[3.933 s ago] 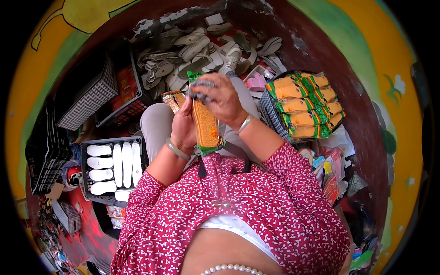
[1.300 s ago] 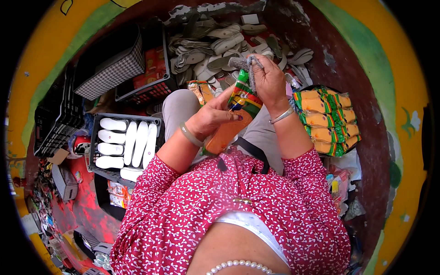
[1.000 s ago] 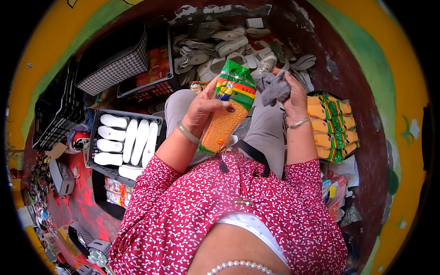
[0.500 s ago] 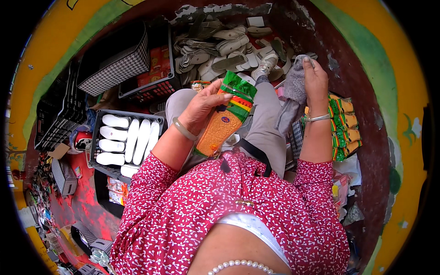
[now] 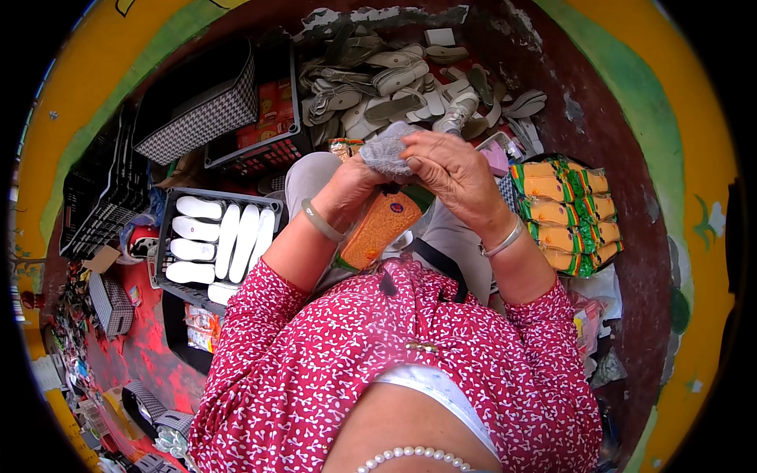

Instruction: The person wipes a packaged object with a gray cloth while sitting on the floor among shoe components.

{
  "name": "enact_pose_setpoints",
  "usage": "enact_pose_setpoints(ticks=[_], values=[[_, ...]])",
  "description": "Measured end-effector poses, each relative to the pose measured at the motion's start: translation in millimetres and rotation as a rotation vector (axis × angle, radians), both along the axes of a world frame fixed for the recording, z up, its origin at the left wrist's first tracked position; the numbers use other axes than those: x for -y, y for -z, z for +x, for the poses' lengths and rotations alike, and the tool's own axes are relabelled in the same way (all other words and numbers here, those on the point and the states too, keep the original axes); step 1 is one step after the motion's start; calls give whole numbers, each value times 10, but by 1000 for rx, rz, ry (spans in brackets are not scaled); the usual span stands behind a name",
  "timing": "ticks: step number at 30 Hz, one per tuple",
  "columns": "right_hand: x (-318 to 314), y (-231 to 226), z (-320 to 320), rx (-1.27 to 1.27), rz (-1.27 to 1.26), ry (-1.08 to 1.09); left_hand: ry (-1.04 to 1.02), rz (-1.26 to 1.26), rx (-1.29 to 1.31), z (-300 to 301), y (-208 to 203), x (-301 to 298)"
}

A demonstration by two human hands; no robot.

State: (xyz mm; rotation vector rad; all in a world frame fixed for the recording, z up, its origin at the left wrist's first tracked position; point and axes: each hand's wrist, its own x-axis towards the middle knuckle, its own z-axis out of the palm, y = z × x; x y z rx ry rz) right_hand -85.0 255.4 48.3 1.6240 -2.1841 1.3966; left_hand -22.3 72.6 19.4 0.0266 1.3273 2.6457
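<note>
Over my lap, my left hand [image 5: 345, 195] is closed on a packet of insoles [image 5: 380, 230], orange-tan with a clear front and green ends. The packet slants down toward my belly, and its top end is hidden behind my hands and the cloth. My right hand [image 5: 457, 177] grips a fuzzy grey cloth [image 5: 386, 150], bunched against the top of the packet and over the left hand's fingers. Those left fingers are mostly covered. Similar packets [image 5: 552, 211] lie in rows in a basket at my right.
At left, a dark crate [image 5: 277, 206] holds white insoles [image 5: 229, 243]. A houndstooth bin [image 5: 201, 118] and a black crate of red packs [image 5: 272, 110] stand behind it. Loose insoles and soles [image 5: 394, 79] pile by the far wall. One shoe [image 5: 457, 114] shows beyond my knees.
My right hand has come left and inward with the grey cloth, from above the basket onto the packet's top. The left hand stays nearly in place with the packet.
</note>
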Motion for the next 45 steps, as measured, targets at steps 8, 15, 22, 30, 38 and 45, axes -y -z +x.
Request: enact_pose_setpoints(ticks=[8,15,22,30,38,45], values=[[56,-82,5,632,-16,-115,93,-186,-170,33,-5,-5],[3,166,-1,712,14,-29,-62,-386,-66,20,96,-18],[-49,104,27,657,131,-64,115,-123,-39,106,53,32],[-38,217,26,717,-11,-13,286,-516,-79,120,16,92],[-93,112,49,422,192,-95,398,-704,-192,159,-86,65],[-160,-82,135,67,28,9,390,-654,-137,253,-313,21]])
